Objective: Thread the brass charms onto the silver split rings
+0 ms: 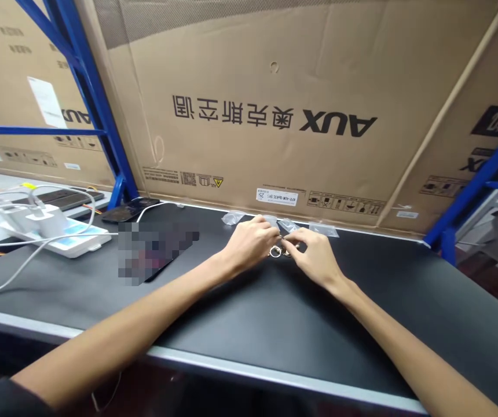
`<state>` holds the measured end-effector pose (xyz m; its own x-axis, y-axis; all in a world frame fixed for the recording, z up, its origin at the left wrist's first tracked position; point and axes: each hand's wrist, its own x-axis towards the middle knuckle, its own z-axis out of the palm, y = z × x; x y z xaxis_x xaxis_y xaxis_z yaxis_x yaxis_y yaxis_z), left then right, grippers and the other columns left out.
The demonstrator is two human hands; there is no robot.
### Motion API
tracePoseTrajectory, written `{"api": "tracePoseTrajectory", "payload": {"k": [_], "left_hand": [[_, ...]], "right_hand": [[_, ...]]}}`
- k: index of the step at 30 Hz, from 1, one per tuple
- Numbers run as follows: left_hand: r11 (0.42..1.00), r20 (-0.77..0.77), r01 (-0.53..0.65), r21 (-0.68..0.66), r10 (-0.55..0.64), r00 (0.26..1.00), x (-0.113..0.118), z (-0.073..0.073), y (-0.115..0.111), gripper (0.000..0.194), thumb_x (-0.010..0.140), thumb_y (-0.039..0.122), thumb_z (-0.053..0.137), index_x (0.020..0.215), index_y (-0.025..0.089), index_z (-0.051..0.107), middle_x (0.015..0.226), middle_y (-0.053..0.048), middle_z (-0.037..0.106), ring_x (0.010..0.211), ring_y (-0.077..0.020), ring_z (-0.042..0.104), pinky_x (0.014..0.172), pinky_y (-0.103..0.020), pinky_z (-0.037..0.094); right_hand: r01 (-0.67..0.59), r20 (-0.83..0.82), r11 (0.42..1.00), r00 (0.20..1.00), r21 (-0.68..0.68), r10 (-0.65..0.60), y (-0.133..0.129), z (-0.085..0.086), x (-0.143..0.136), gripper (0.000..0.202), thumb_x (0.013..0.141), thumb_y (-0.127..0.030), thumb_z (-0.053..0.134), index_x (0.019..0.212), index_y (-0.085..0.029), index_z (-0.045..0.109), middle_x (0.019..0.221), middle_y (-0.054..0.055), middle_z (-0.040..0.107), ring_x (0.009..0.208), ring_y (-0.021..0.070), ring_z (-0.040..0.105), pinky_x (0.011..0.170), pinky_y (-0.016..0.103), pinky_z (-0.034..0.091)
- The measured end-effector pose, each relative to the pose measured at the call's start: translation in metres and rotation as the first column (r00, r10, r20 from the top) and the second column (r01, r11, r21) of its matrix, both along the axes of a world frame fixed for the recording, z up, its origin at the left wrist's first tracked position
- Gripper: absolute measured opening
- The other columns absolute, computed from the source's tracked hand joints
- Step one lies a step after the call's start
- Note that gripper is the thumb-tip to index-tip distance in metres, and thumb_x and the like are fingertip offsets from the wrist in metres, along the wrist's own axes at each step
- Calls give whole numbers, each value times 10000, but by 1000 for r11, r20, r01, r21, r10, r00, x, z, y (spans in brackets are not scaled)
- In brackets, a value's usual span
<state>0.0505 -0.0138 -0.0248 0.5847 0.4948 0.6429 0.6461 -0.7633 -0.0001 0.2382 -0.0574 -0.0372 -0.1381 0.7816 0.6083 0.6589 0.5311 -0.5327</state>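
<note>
Both hands meet over the far part of a black tabletop (249, 324). My left hand (252, 242) is closed, its fingertips pinched on a small piece that I cannot make out. From the right, my right hand (314, 252) is closed too, thumb and index finger pinching at the same spot. Just below the fingertips shows a small shiny metal ring (275, 251), with more small metal parts beside it, partly hidden by my right hand. Small clear plastic bags lie behind the hands, one at the left (233, 218) and one at the right (323, 230).
A large cardboard box (231, 156) stands along the table's back edge, between blue metal posts (88, 98). On the left are a white power strip (73, 240) with plugs and cables, a dark phone (130, 210) and a partly blurred flat object (162, 252).
</note>
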Motion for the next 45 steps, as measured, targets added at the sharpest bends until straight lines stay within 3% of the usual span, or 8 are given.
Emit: {"api": "tracePoseTrajectory", "payload": {"k": [7, 12, 15, 25, 31, 35, 40, 45], "left_hand": [[991, 122, -133, -16, 134, 983, 6, -7, -4, 333, 972, 282, 492, 768, 174, 732, 720, -51, 705, 761, -192, 573, 683, -298, 458], [999, 60, -20, -38, 22, 998, 4, -3, -5, 201, 933, 257, 563, 1031, 227, 736, 923, -47, 727, 937, -209, 584, 696, -282, 471], [998, 45, 14, -62, -11, 999, 3, -1, -6, 206, 939, 263, 552, 928, 234, 755, 852, -49, 712, 922, -212, 568, 675, -281, 457], [961, 350, -71, -268, 165, 922, 12, -8, -14, 229, 915, 287, 574, 842, 232, 784, 773, -11, 735, 791, -196, 591, 724, -308, 462], [912, 450, 4, -410, 199, 871, 9, -11, -8, 266, 889, 326, 566, 828, 197, 791, 827, -44, 754, 828, -220, 640, 743, -328, 495], [830, 454, 173, -529, 105, 885, 6, -8, 2, 286, 883, 330, 555, 887, 162, 787, 888, -57, 770, 834, -209, 686, 723, -297, 537], [654, 397, 333, -679, -53, 916, -1, 4, 11, 288, 851, 318, 585, 932, 134, 791, 852, -86, 776, 788, -211, 703, 716, -304, 561], [505, 212, 337, -795, -289, 933, -9, 16, 8, 180, 739, 193, 647, 799, 198, 816, 778, -42, 776, 741, -196, 708, 679, -263, 547]], "right_hand": [[-5, -30, 999, 1000, -32, 4, -3, -7, -12, 301, 932, -377, 547, 827, -197, 763, 822, 46, 765, 712, 191, 681, 693, 302, 521], [-14, 66, 1000, 998, 15, 13, -4, 1, -5, 213, 905, -313, 566, 843, -220, 747, 857, 42, 739, 749, 193, 649, 748, 329, 500], [-7, 95, 999, 995, 33, 4, -4, 3, -1, 191, 897, -300, 573, 855, -214, 739, 877, 50, 728, 772, 205, 641, 769, 347, 487], [22, 18, 1000, 1000, 7, -22, -8, -8, -17, 335, 977, -392, 486, 855, -213, 742, 859, 34, 749, 694, 179, 652, 700, 300, 505], [72, 103, 997, 992, -23, -69, -13, -10, -25, 332, 965, -394, 484, 864, -232, 756, 800, 50, 749, 647, 199, 643, 637, 308, 469], [98, 155, 995, 984, -32, -92, -7, -4, -12, 241, 919, -362, 542, 938, -271, 764, 866, 35, 768, 695, 206, 670, 670, 310, 480], [185, 176, 983, 968, -6, -181, 8, 4, 18, 319, 954, -299, 448, 932, -204, 752, 934, 77, 770, 832, 243, 693, 766, 342, 488], [45, 290, 998, 957, -43, -31, 16, -5, 27, 295, 945, -350, 520, 1110, -212, 722, 1140, 84, 728, 1040, 246, 659, 930, 394, 488]]}}
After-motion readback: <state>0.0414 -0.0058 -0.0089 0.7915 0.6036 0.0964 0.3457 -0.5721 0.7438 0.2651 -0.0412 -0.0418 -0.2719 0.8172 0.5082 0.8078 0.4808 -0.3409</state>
